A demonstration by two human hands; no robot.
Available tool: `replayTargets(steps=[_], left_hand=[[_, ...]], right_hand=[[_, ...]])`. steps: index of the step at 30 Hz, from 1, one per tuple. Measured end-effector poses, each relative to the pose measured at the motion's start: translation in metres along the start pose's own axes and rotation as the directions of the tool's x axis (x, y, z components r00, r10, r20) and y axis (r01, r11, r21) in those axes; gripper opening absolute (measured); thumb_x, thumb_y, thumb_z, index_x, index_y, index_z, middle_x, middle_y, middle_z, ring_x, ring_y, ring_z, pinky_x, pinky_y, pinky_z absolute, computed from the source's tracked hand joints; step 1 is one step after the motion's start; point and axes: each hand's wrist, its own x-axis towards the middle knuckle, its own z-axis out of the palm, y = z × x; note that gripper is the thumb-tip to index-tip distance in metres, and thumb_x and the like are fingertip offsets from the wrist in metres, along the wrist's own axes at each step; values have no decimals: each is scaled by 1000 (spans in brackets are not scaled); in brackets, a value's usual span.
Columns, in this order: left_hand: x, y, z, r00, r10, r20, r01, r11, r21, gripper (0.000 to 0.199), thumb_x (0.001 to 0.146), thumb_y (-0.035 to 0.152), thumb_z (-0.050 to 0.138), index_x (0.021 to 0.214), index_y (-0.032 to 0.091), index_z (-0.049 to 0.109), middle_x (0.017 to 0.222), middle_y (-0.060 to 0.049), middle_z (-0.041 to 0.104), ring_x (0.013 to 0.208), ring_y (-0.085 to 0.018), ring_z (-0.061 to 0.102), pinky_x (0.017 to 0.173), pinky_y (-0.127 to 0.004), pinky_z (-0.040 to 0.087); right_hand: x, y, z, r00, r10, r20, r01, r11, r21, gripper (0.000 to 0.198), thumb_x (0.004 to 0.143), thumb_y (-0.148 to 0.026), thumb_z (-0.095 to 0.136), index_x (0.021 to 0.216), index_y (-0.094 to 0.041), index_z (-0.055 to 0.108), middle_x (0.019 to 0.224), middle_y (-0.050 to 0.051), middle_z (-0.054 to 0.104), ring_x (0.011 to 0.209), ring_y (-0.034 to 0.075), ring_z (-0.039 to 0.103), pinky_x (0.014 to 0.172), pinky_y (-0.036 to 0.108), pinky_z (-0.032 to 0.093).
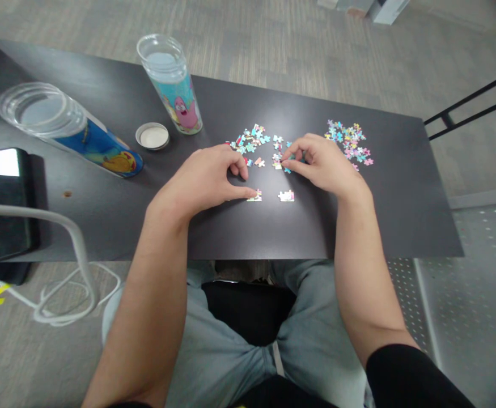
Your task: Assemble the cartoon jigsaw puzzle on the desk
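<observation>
Head view looks down on a dark table (pixel 103 221). Left hand (pixel 207 178) lies loosely curled, its forefinger touching a small joined puzzle bit (pixel 255 196); a second joined bit (pixel 286 196) sits just beside, at 3 o'clock. Right hand (pixel 324 164) pinches loose pieces (pixel 278 161) at the near edge of the middle heap (pixel 250 139). Another heap (pixel 350 141) lies at 2 o'clock. At 10 o'clock stand an upright tube (pixel 173 85), a toppled tube (pixel 67 133) and a lid (pixel 152 136). Which piece the fingertips grip is hard to make out; a phone (pixel 1 204) is cut off at 9 o'clock.
</observation>
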Motion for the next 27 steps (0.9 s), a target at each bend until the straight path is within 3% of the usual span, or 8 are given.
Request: replayTargets(steps=[5,13,20,27], left_hand=[[-2,1,-1,999,-39,-22,39,999,10,43,86,61,108,99,27,85,97,0,81,91,-23,71,85,-40,48],[-3,0,-2,997,-65,-36,66,998,21,42,86,60,108,101,26,87,95,1,78,87,-21,67,84,-39,49],[-3,-1,0,997,-65,-49,64,998,-17,39,85,57,108,102,29,87,101,0,81,91,-24,71,87,-40,51],[-2,-3,1,997,-52,-53,51,999,-15,37,85,56,105,100,30,85,101,-1,81,95,-25,74,92,-42,54]], right_hand=[[-2,-3,0,999,26,-18,-26,1000,14,16,104,-21,98,106,-30,85,106,7,74,105,33,70,105,57,63],[0,-15,4,999,40,-18,-40,999,16,12,108,-26,92,101,-30,83,105,7,75,104,32,71,108,58,64],[1,-29,3,994,43,99,-43,999,-5,24,108,-39,104,109,-33,80,118,9,76,115,35,72,113,64,65],[-3,-35,4,990,9,142,-10,1000,3,18,98,-33,105,110,-29,93,112,7,78,99,30,69,97,50,60]])
